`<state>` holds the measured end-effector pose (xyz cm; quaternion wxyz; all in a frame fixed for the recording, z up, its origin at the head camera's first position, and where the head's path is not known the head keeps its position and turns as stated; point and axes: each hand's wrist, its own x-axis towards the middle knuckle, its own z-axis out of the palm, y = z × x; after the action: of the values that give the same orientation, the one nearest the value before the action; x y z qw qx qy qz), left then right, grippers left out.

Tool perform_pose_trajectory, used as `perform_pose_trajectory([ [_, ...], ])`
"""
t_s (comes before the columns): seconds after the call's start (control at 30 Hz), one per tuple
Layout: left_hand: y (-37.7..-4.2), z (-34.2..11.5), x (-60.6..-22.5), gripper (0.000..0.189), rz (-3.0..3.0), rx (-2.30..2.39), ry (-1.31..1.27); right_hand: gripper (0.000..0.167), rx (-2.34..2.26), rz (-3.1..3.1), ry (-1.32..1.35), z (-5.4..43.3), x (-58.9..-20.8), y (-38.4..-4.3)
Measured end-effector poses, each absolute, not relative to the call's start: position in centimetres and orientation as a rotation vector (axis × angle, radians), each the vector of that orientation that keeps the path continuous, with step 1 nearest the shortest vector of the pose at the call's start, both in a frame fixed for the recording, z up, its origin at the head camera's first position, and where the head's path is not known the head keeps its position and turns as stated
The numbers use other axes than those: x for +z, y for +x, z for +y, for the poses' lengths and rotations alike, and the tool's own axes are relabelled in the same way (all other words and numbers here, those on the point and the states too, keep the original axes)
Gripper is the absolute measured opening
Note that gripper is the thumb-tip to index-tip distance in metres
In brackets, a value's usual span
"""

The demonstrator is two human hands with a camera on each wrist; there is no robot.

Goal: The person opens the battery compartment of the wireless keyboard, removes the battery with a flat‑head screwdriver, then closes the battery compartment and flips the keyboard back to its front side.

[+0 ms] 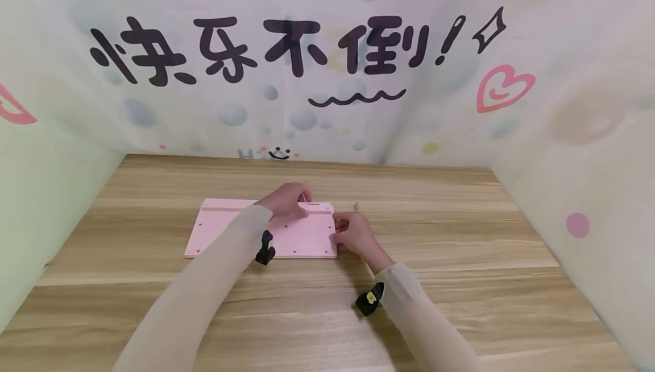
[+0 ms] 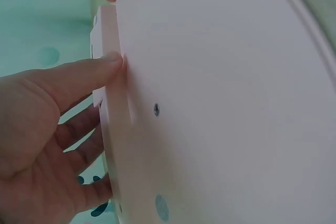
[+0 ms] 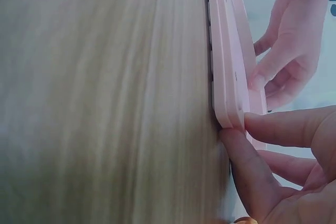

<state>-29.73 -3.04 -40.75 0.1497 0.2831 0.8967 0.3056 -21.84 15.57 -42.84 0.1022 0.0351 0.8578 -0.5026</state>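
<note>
A pink keyboard lies face down on the wooden table, its screw-dotted underside up and a raised ridge along the far edge. Dark gaps between keys show under its rim in the right wrist view. My left hand grips the ridge, thumb on the near side and fingers behind it. At the right end, my right hand pinches the keyboard's edge between thumb and fingers. That end looks slightly raised off the table, as seen from the right wrist.
Just beyond my right hand stands a small greyish piece, too small to identify. Printed cloth with dark lettering rises behind the wooden table, and pale walls flank it. Each sleeve carries a black wrist device.
</note>
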Motion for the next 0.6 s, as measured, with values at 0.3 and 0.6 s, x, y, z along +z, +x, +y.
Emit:
perform_pose_trajectory([
  [0.3,-29.1,-3.5,-39.8,0.024,2.648,0.871,0.809,0.053,-1.484,2.538,0.102,15.4,-42.6,-21.7],
  [0.6,-29.1,-3.6,-39.3,0.020,2.625,0.965,0.765,0.053,-1.485,2.539,0.088,15.5,-42.7,-21.6],
])
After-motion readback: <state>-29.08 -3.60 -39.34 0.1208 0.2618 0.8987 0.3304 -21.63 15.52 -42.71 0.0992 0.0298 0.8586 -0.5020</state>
